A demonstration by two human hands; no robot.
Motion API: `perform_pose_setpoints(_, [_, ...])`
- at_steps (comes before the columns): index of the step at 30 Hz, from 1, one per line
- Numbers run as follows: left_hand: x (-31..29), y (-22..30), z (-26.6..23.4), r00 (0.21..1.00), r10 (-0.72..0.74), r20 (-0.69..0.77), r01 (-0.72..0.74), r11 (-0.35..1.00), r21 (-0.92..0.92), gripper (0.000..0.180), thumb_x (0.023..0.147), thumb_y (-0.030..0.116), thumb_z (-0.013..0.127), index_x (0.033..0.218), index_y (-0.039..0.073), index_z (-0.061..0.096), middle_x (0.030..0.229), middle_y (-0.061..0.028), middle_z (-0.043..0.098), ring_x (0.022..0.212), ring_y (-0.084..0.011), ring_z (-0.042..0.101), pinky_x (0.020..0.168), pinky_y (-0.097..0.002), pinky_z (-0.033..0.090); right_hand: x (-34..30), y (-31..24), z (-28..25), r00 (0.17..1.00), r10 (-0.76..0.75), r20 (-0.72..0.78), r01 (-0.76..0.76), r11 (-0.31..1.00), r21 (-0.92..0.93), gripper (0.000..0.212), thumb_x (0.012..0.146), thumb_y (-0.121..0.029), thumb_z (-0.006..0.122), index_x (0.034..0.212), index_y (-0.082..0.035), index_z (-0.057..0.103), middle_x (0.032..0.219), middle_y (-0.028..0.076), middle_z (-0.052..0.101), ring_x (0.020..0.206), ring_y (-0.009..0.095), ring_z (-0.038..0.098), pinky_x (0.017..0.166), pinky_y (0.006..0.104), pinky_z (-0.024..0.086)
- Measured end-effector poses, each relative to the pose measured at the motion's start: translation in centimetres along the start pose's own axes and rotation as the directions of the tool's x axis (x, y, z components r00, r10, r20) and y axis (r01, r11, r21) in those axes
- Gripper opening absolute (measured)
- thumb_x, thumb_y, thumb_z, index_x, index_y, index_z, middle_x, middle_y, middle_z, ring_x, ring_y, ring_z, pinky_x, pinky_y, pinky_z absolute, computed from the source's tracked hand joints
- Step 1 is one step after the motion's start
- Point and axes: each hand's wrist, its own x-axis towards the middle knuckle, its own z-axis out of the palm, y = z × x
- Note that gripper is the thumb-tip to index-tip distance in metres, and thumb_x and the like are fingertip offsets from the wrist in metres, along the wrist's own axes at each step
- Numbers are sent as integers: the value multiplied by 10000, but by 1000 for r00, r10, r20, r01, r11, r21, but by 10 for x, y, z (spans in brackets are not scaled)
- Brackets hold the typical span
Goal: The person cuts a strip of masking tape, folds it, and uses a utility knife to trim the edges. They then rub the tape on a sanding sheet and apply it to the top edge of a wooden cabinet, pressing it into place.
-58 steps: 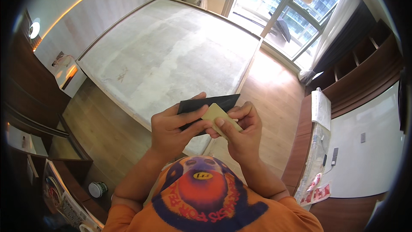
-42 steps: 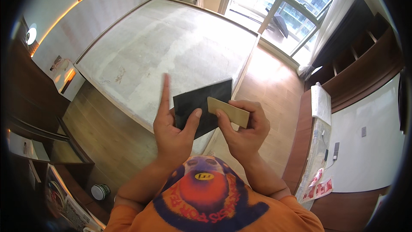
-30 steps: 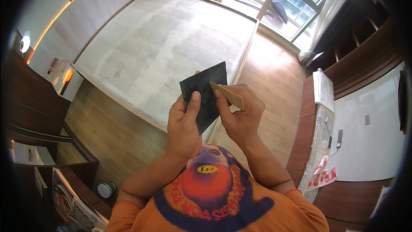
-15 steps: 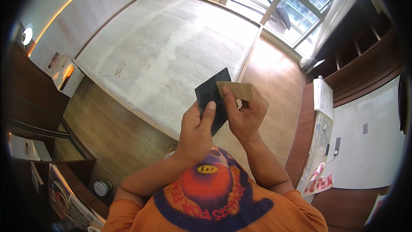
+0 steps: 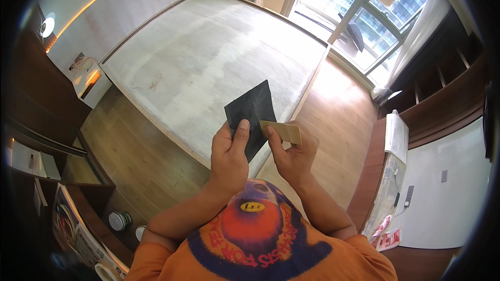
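"Sunlit light-brown plank flooring (image 5: 338, 101) is running beside a low, whitish rectangular platform (image 5: 192, 62) with a brown rim. What are the hands doing in front of it?"

"The left hand (image 5: 229, 151) is gripping a thin, dull-black, four-cornered sheet (image 5: 253, 109); its thumb is lying along the near face, its fingers are bending behind, closed down to the sheet's thickness."

"And the right hand (image 5: 295, 158)?"

"It's pinching a flat, beige rectangular piece (image 5: 284, 132) between thumb and fingers, closed right up on it. That piece's left end is overlapping the sheet's right side; whether it's pressing there, I can't tell."

"What's different?"

"Compared with a moment ago, the beige piece is sitting lower along the sheet. Earlier, the left fingers were reaching that piece too; now they're keeping to the sheet, which is pointing one corner away from the person."
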Motion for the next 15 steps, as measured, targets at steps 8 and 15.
perform_pose_setpoints(8, [-23, -13, 6, 987, -134, 88, 114, 972, 207, 352, 1140, 209, 465, 1363, -37, 579, 1211, -77, 691, 1093, -99, 621, 955, -272, 505, 36, -7, 7, 991, -44, -126, 41, 999, -23, 99, 937, -71, 781, 921, 23, 757, 746, 44, 703, 652, 91, 617, 586, 247, 455])
perform_pose_setpoints(15, [-2, 10, -3, 949, 314, -31, -277, 877, 392, 417, 1080, 73, 531, 1491, 2, 545, 1212, -121, 692, 1151, -158, 643, 939, -283, 514, 62, -27, -18, 904, 428, -2, -351, 745, 568, 150, 953, -105, 783, 1001, 30, 740, 832, 66, 728, 660, 108, 647, 588, 234, 487])
